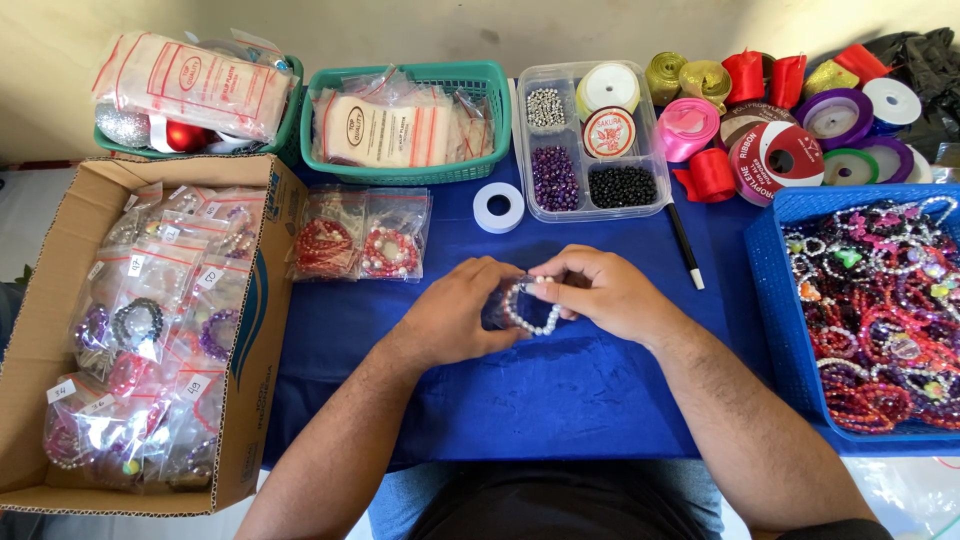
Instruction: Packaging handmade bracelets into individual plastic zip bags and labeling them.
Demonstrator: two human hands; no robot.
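Note:
Both my hands meet over the middle of the blue tablecloth. Between them is a white pearl-bead bracelet, partly inside a small clear plastic bag. My left hand cups the bag and bracelet from the left, fingers curled around them. My right hand pinches the bracelet's top edge with fingertips. Part of the bracelet is hidden by my fingers.
A cardboard box of bagged bracelets stands at left. Two bagged red bracelets, a white tape roll and a black pen lie behind my hands. A clear bead organiser, green baskets, ribbon spools and a blue basket of bracelets surround them.

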